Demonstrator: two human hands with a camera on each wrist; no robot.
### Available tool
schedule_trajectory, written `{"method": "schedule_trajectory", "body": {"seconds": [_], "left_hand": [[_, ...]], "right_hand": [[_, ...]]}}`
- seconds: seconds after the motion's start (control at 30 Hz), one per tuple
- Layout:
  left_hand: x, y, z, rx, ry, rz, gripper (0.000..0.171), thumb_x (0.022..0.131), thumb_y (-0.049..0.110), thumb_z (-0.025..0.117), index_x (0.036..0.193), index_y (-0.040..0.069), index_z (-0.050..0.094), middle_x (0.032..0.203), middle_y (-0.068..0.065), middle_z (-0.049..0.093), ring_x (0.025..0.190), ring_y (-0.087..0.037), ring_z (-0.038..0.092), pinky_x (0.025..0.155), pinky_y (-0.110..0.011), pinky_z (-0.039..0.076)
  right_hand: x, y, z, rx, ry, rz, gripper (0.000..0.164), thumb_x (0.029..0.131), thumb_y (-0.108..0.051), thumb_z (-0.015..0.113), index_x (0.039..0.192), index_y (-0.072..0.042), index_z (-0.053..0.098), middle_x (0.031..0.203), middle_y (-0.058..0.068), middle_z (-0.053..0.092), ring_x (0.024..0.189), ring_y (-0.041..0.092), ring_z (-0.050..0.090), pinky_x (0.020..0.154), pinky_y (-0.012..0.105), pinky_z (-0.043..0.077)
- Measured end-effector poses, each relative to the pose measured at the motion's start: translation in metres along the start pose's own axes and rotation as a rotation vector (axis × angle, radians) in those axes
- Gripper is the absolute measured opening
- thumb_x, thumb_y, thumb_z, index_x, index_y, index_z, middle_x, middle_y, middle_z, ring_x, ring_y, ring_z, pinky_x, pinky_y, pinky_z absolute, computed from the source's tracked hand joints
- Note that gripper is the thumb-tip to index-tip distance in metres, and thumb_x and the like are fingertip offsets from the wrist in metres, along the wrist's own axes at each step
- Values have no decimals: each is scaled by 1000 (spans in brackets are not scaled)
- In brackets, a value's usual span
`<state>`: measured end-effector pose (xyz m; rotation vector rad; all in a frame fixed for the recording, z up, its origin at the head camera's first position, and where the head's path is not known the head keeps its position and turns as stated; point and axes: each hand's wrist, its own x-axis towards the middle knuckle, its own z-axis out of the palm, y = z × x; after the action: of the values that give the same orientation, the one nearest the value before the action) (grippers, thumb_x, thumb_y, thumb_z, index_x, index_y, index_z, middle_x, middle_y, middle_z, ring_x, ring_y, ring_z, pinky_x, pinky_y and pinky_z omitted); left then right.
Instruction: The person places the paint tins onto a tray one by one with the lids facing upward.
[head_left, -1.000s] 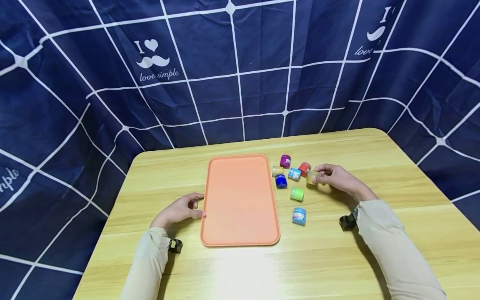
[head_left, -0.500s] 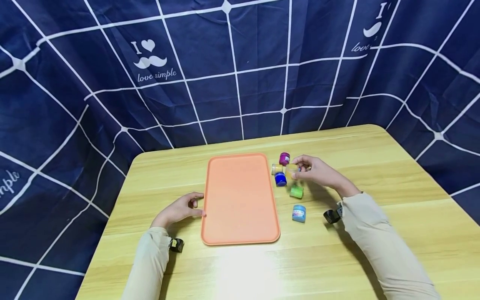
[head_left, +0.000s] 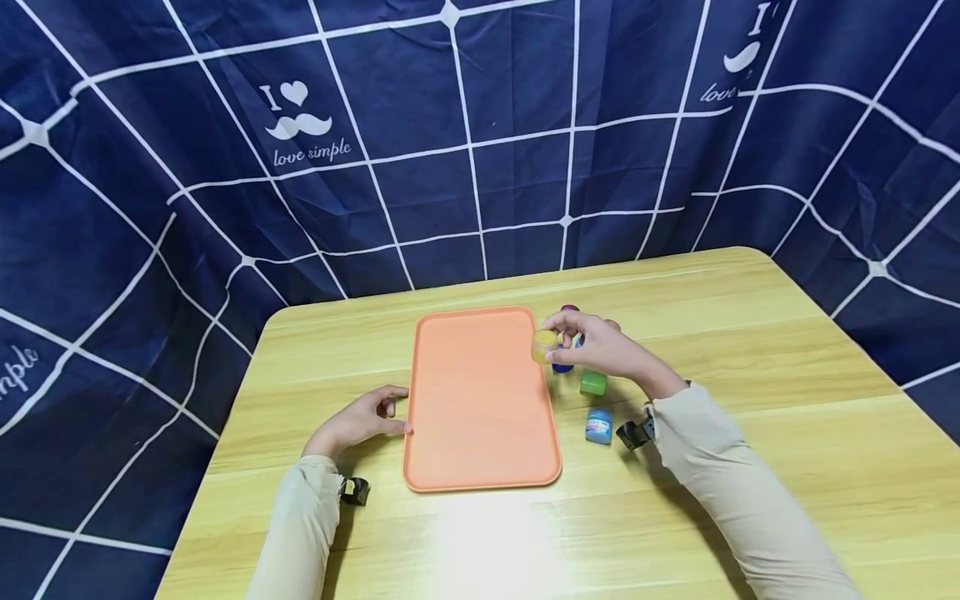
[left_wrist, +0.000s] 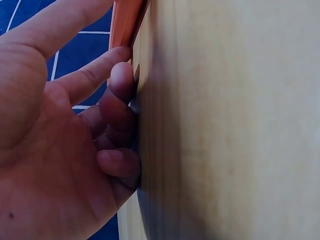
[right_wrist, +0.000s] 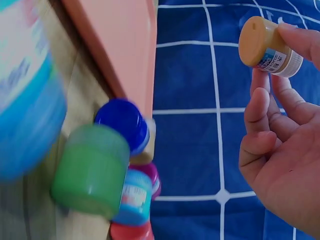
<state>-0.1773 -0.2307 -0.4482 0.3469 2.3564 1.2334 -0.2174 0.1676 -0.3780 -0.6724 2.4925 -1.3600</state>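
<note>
My right hand (head_left: 609,346) pinches a small yellow paint jar (head_left: 543,348) between thumb and fingers, over the right rim of the orange tray (head_left: 476,408). In the right wrist view the paint jar (right_wrist: 257,42) is tilted, its label facing the camera and its white end near the fingers. At the tray's left edge, my left hand (head_left: 358,423) touches the rim with thumb and index finger spread apart. The left wrist view shows its other fingers (left_wrist: 117,112) bent beside the tray's edge (left_wrist: 125,25), low over the table.
Right of the tray are a green jar (head_left: 593,383), a light blue jar (head_left: 598,426) and a dark blue jar (head_left: 562,365). A purple jar (right_wrist: 151,175) and a red jar (right_wrist: 131,231) are partly hidden. A dark blue curtain (head_left: 420,192) hangs behind the wooden table (head_left: 337,333).
My right hand has lifted the yellow paint jar from the right side and carried it left over the other jars to the tray's right rim. My left hand has stayed at the tray's edge.
</note>
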Motion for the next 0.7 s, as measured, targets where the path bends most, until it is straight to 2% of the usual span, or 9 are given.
{"method": "schedule_trajectory", "body": {"seconds": [0.17,0.43,0.7], "left_hand": [[0,-1,1,6,1,-3,63,84,19,75,136,-3,47,88,-6,45,80,-18,40,70,-25,35],[1,-2,1,-6,-5,-7,63,84,17,74,136,-3,46,89,-7,43,81,-17,40,71,-26,35],[0,3,-1,-35,-14,-18,62,84,13,74,135,-4,44,89,-5,41,80,-18,38,69,-24,35]], "right_hand": [[8,-8,15,67,-38,14,41,84,-14,73,119,-3,57,91,7,54,86,19,51,66,23,46],[20,-23,44,62,-103,-18,40,82,-20,75,116,-8,58,89,6,53,85,19,49,71,27,43],[30,-36,80,64,-223,-41,39,80,-18,74,115,-10,59,96,5,56,83,16,52,70,27,46]]}}
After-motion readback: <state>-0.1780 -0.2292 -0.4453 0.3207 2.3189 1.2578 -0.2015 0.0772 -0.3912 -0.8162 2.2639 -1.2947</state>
